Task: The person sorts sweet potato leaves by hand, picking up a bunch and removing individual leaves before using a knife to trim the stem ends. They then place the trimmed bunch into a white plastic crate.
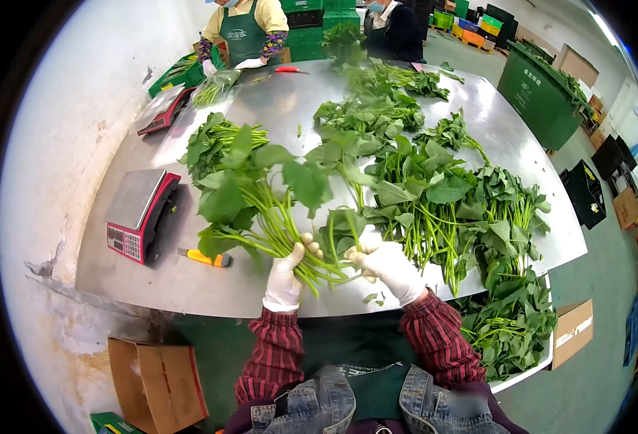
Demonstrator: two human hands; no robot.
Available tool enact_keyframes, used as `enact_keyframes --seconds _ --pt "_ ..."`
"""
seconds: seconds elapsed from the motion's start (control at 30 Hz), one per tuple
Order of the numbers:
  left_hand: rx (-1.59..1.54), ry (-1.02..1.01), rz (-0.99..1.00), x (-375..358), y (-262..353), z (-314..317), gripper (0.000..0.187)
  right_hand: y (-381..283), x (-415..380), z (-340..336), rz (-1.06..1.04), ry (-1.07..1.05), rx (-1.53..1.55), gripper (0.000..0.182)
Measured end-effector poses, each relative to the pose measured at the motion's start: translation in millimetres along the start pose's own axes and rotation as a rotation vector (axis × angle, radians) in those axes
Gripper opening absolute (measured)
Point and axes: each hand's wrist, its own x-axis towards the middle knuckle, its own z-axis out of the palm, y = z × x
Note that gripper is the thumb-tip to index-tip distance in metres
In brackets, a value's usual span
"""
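Note:
My left hand (287, 275), in a white glove, is closed round the stems of a bunch of leafy greens (272, 206), its leaves fanning up and to the left. Beside it on the right, my right hand (391, 269), also gloved, has its fingers pinched on a few leafy stems (342, 235) next to the bunch's lower stems. Both hands are over the metal table's (181, 289) near edge. More greens (434, 202) lie in heaps to the right, and another bunch (221, 141) rests behind the held one.
Left on the table are a scale (136, 210), an orange cutter (206, 257) and a second scale (167, 112). A crate of greens (507, 333) stands at the near right. Two people work at the far side. A green bin (539, 94) stands far right, a cardboard box (156, 383) lower left.

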Motion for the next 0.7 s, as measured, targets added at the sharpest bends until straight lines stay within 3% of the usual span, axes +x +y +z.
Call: enact_keyframes --seconds 0.13,0.27,0.33,0.37,0.43,0.47,0.53,0.6,0.63,0.7 --pt "-0.032 -0.006 -0.041 -5 -4 7 0.027 -6 7 10 0.249 -0.054 -0.252 0.021" --pt "0.061 0.014 -0.106 -8 -6 10 0.028 -2 9 12 0.198 -0.061 -0.248 0.026" --pt "0.076 0.004 -0.137 -7 -9 8 0.030 -9 11 20 0.198 -0.012 -0.654 0.026" --pt "0.093 -0.004 -0.164 -6 -9 9 0.033 -6 12 24 0.201 -0.009 -0.654 0.026" --pt "0.006 -0.038 -0.082 -7 -13 23 0.035 11 14 28 0.035 0.369 -0.613 0.024" --pt "-0.080 -0.068 0.000 -6 -13 29 0.038 22 15 28 -0.156 0.510 -0.720 0.020" --pt "-0.221 -0.106 0.003 -3 -7 18 0.041 28 22 12 -0.260 0.924 -0.765 0.019" --pt "-0.318 -0.085 0.019 -3 5 10 0.041 17 22 -27 -0.271 1.067 -0.598 0.018" --pt "-0.313 -0.083 0.021 -3 10 6 0.041 4 16 -35 -0.423 1.095 -0.704 0.018" --pt "-0.424 -0.121 0.042 -4 18 1 0.040 -13 12 -37 -0.413 0.949 -0.586 0.017"
